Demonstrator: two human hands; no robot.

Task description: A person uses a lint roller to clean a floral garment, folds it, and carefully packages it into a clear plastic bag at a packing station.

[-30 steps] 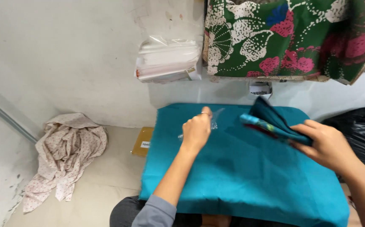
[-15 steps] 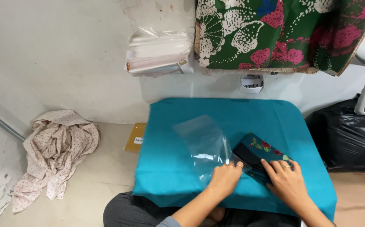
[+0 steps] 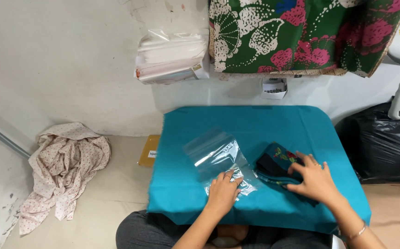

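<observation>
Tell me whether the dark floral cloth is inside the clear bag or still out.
Out. The folded cloth lies on the teal cover beside the clear bag, under the right hand; the bag looks flat and empty.

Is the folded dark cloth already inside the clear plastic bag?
No. The folded dark cloth lies on the teal cloth beside the clear plastic bag, under the right hand, while the left hand presses the bag flat.

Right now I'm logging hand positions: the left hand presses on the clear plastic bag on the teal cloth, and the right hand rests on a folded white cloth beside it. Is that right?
Not quite. The head view shows the right hand on a folded dark cloth with a floral pattern, not a white one. The rest holds: the left hand presses on the clear plastic bag on the teal cloth.
</observation>
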